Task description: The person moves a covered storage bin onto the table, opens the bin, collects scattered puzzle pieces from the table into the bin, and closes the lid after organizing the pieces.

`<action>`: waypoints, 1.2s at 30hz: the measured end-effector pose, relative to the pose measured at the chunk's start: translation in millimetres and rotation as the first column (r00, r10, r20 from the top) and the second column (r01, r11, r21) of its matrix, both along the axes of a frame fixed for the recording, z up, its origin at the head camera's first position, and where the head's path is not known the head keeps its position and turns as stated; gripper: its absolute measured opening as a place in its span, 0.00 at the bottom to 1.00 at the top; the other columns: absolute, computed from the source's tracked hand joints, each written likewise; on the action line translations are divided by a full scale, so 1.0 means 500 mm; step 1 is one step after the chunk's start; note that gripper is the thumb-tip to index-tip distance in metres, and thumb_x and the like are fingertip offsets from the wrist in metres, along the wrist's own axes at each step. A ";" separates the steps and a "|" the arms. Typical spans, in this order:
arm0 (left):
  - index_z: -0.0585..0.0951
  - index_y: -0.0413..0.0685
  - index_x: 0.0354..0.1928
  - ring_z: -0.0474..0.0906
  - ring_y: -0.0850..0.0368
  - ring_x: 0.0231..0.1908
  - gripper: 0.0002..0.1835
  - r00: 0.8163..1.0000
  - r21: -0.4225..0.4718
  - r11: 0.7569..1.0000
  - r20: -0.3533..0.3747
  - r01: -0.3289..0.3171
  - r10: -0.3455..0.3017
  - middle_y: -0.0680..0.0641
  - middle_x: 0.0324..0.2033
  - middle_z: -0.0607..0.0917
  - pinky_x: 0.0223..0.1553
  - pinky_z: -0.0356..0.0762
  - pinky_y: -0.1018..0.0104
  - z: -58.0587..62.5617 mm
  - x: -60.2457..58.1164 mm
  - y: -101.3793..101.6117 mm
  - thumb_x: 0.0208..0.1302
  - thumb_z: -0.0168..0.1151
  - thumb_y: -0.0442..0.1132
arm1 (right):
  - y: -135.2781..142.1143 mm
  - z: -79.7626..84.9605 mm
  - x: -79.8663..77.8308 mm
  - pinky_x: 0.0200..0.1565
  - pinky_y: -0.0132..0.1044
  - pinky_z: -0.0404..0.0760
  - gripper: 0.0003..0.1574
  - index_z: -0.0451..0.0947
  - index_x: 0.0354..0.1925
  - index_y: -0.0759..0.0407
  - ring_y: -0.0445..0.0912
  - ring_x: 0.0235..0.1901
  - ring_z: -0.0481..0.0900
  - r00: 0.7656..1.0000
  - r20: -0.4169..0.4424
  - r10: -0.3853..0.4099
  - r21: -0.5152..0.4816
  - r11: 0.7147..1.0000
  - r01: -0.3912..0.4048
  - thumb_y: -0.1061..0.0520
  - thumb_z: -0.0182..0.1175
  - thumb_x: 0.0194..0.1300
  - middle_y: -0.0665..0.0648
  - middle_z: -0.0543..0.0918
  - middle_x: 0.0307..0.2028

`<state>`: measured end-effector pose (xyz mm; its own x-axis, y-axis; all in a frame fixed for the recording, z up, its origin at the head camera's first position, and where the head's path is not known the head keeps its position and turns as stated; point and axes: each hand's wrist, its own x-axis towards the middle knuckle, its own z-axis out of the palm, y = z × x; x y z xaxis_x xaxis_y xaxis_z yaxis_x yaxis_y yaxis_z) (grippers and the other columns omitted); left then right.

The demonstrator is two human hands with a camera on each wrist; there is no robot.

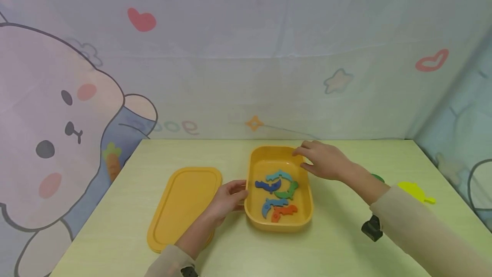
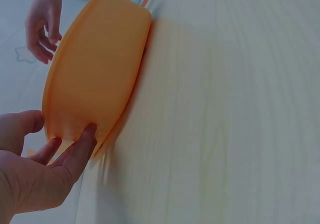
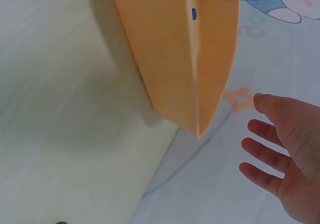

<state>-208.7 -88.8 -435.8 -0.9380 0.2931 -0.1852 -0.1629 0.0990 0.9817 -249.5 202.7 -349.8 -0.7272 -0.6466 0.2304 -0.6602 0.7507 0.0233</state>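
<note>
A yellow plastic box without a lid stands on the table. Inside lie several flat animal-shaped pieces: a light blue one, a dark blue one, a green one, a mid-blue one and an orange one. My left hand rests its fingertips against the box's left wall, thumb by the rim, as the left wrist view also shows. Over the back right corner of the box hovers my right hand, its fingers loosely extended and apart from the wall in the right wrist view.
Left of the box lies a flat yellow lid, partly under the left forearm. A bright yellow-green piece with a handle-like end and a dark green piece lie on the right. A printed cloth hangs behind the table.
</note>
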 end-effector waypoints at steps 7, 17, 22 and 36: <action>0.65 0.35 0.63 0.78 0.46 0.47 0.25 1.000 -0.006 1.000 0.001 -0.002 0.002 0.33 0.56 0.72 0.42 0.81 0.57 0.003 0.000 0.001 0.65 0.53 0.37 | 0.034 0.004 0.014 0.33 0.39 0.80 0.20 0.77 0.47 0.53 0.48 0.37 0.77 0.999 -0.049 0.021 -0.007 1.000 -0.021 0.56 0.67 0.53 0.53 0.78 0.41; 0.64 0.36 0.63 0.77 0.45 0.48 0.25 1.000 -0.015 1.000 -0.003 0.002 -0.002 0.34 0.56 0.72 0.42 0.81 0.57 0.007 0.001 0.001 0.66 0.52 0.37 | 0.082 0.020 0.038 0.38 0.43 0.81 0.22 0.77 0.48 0.53 0.50 0.42 0.77 0.998 -0.068 -0.002 -0.005 1.000 0.002 0.56 0.66 0.54 0.54 0.78 0.44; 0.65 0.36 0.63 0.77 0.46 0.48 0.25 1.000 -0.021 1.000 0.002 -0.001 0.001 0.34 0.56 0.72 0.42 0.81 0.57 0.005 0.001 0.000 0.66 0.53 0.38 | 0.106 0.022 0.048 0.40 0.44 0.81 0.23 0.76 0.50 0.53 0.51 0.45 0.76 0.998 -0.062 -0.027 -0.006 1.000 0.027 0.54 0.66 0.54 0.54 0.78 0.46; 0.65 0.35 0.63 0.78 0.46 0.47 0.25 1.000 -0.011 1.000 0.000 -0.001 0.001 0.34 0.56 0.72 0.42 0.81 0.57 0.006 0.003 0.000 0.66 0.52 0.37 | 0.180 -0.007 0.087 0.34 0.44 0.81 0.25 0.75 0.52 0.53 0.53 0.44 0.77 0.993 -0.005 -0.122 -0.038 0.992 0.121 0.53 0.66 0.54 0.56 0.78 0.47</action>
<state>-207.3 -88.8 -432.7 -0.9383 0.2904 -0.1880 -0.1627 0.1094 0.9806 -206.1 292.8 -353.2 -0.7981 -0.5443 0.2585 -0.5639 0.8258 -0.0021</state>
